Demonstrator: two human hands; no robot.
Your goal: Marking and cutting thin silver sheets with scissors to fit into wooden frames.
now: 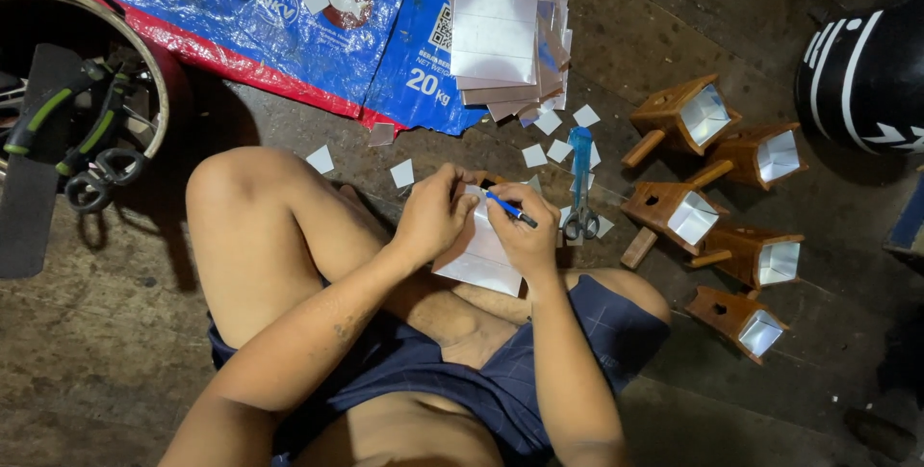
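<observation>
Person seated on a dark, worn wooden floor (115,351), knees spread, work held over the lap.

Surroundings: five small brown wooden box-shaped houses with shiny sheet fronts (717,217) lie in a loose column to the right, some with round peg handles. A pair of blue-handled scissors (580,183) rests on the floor just beside the right hand, blades pointing away. Small white square offcuts (402,173) are scattered around the scissors and ahead of the knees. A stack of silvery flat rectangular sheets (500,38) sits on a blue and red woven plastic sack (241,14) farther off. Far left, a round dark basin (144,53) holding green-handled tools. Top right, a black rounded object with white stripes (861,72).

Hands: left hand (433,217) curls closed over the top edge of a white folded sheet piece (476,255), pinning it against the lap. Right hand (525,231) is closed in a writing grip on a slim blue pen (505,207), tip angled right, over the same piece. Nothing blocks the view of either hand.
</observation>
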